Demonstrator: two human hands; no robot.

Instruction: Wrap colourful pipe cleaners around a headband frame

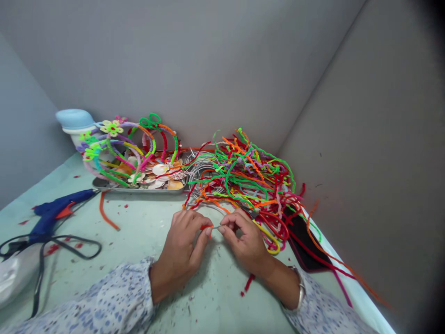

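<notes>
My left hand [186,243] is closed in a pinch, with a bit of orange-red pipe cleaner [207,228] showing between thumb and forefinger. A short length of thin grey wire [218,227] runs from there to my right hand [245,241], whose thumb and fingers pinch its other end. Both hands are close together just above the table. Right behind them lies a heap of loose pipe cleaners [246,176] in red, orange, green and pink. Bare metal hoops [201,171] are partly buried at its left side.
A metal tray [149,190] holds seashells [160,169] and headbands [153,144] wrapped in pipe cleaner. A white-and-blue container [76,121] stands behind. At left lie a blue glue gun [52,211] with its cord and an orange piece [106,213]. A dark phone-like slab [308,246] lies right.
</notes>
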